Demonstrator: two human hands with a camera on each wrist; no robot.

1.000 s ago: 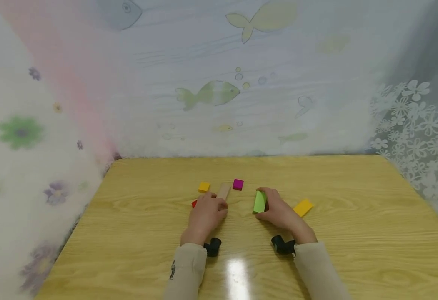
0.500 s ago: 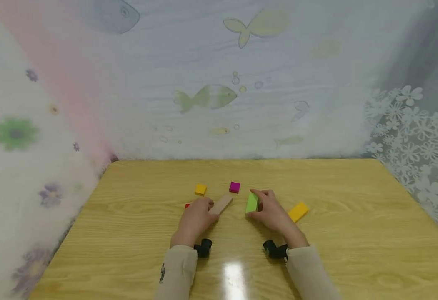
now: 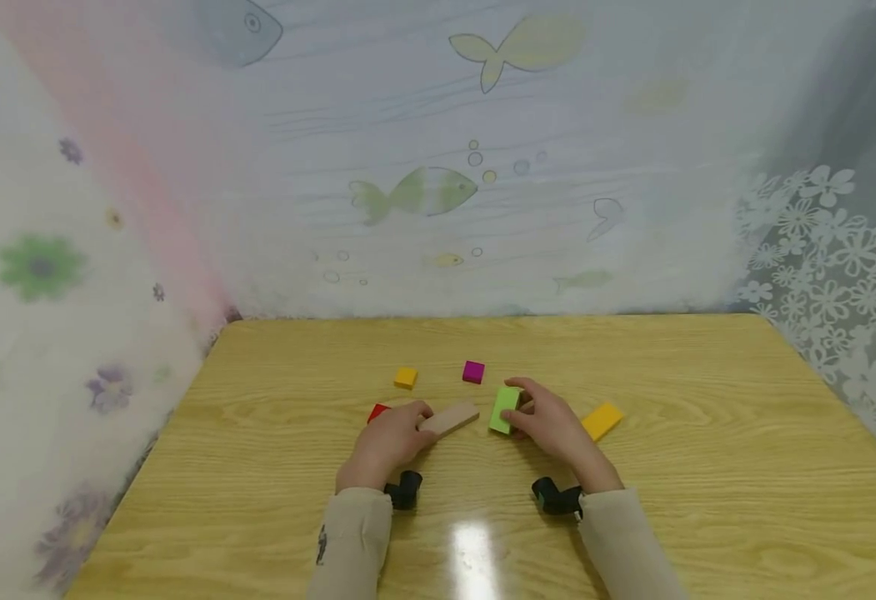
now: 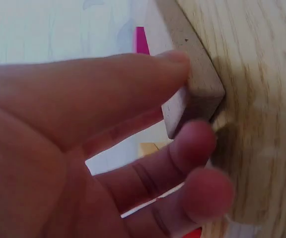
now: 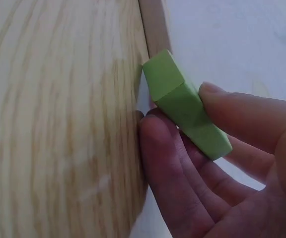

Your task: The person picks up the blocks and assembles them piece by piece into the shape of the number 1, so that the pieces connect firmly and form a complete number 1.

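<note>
My left hand (image 3: 387,442) pinches the near end of a long, plain wooden block (image 3: 453,419) lying on the table. Thumb on one face and a finger behind it, that grip shows close up in the left wrist view, where the block's square end (image 4: 198,104) faces the camera. A light green block (image 3: 504,410) is pinched in my right hand (image 3: 558,427), just right of the wooden one. In the right wrist view the green block (image 5: 182,109) tilts above the table, thumb on its near face and fingertips beneath. A red block (image 3: 379,412) is partly hidden behind the left hand.
A small yellow-orange block (image 3: 406,377) and a magenta block (image 3: 473,372) lie farther back on the wooden table (image 3: 257,467). A longer yellow-orange block (image 3: 603,421) sits beside the right wrist. Patterned fabric (image 3: 407,275) hangs behind the table.
My left hand has taken hold of the wooden block and turned its far end to the right. The right hand has tilted the green block, its thumb now on the block's face.
</note>
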